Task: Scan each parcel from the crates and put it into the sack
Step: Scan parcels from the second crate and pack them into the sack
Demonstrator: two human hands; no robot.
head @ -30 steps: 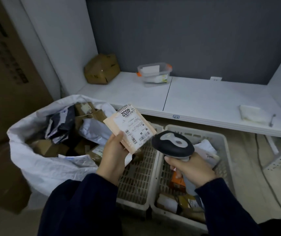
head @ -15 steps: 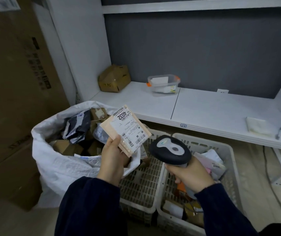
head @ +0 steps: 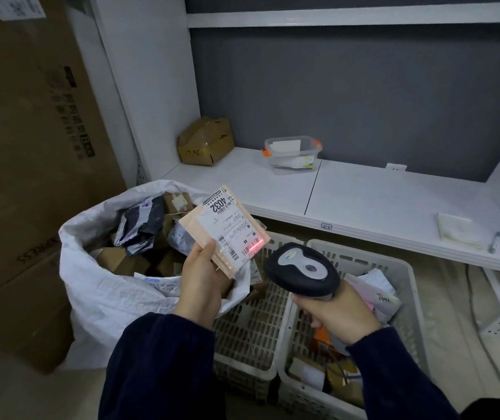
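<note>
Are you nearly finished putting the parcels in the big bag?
Done: the white woven sack already holds many parcels, and the left white plastic crate looks almost empty. In hand: the left hand holds a flat pink parcel while the right hand aims the black handheld scanner; its red line lies on the barcode. Left: drop this parcel in, then the several parcels in the right white plastic crate.

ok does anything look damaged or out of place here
The brown cardboard box at the back left of the white shelf looks crushed: its top is dented and it sits askew. The parcel in the left hand looks intact, with the scanner casting a red line on its barcode.
</note>
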